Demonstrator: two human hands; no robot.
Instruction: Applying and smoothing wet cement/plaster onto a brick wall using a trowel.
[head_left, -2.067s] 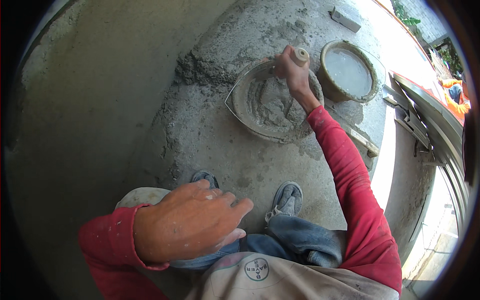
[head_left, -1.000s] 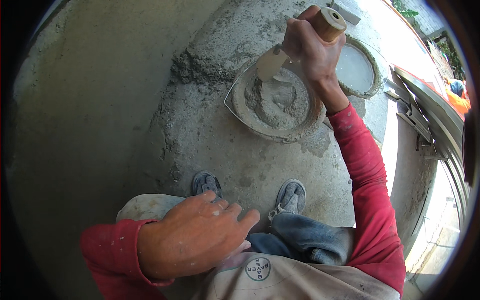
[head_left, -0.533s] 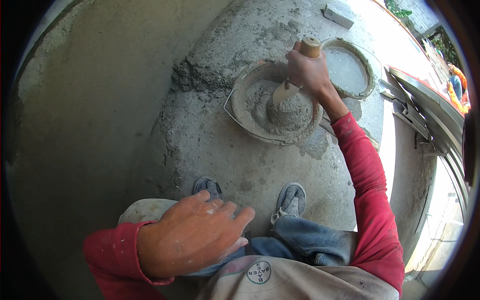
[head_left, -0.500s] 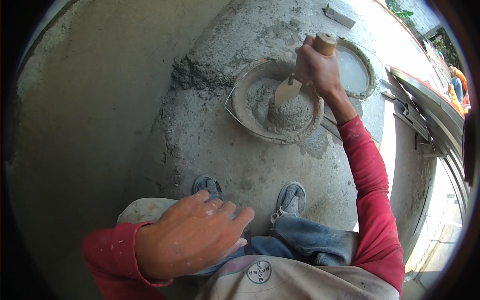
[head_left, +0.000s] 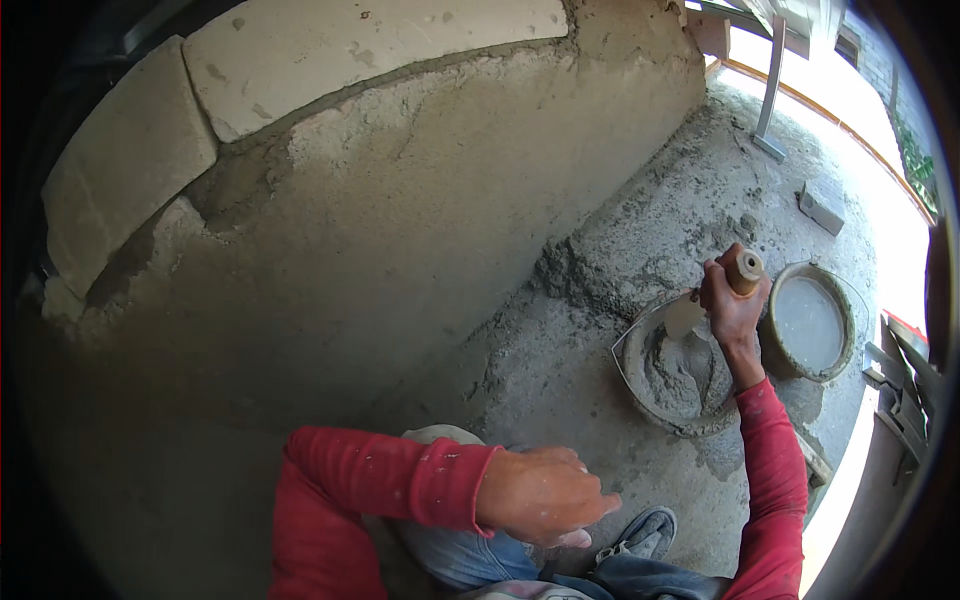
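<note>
My right hand (head_left: 733,305) grips the wooden handle of a trowel (head_left: 684,316), its pale blade down in the far part of a mortar bucket. Grey wet mortar (head_left: 685,378) in the bucket (head_left: 645,402) has a furrowed, folded surface. A wire bail lies against the bucket's left side. My left hand (head_left: 545,495) hovers over my knees, back upward and holding nothing I can see; its fingers are loosely bent and apart, partly hidden beneath it.
Right of the mortar stands a bucket of cloudy water (head_left: 808,322). A grey block (head_left: 821,207) and a metal post (head_left: 773,90) are farther back. Along the left runs a plastered wall (head_left: 400,230) topped with pale blocks (head_left: 370,50). Metal pieces (head_left: 903,410) lie at the right.
My view has swung left, bringing the wall top into sight. The rounded mortar heap is now spread into folds, and the trowel blade sits toward the bucket's far side.
</note>
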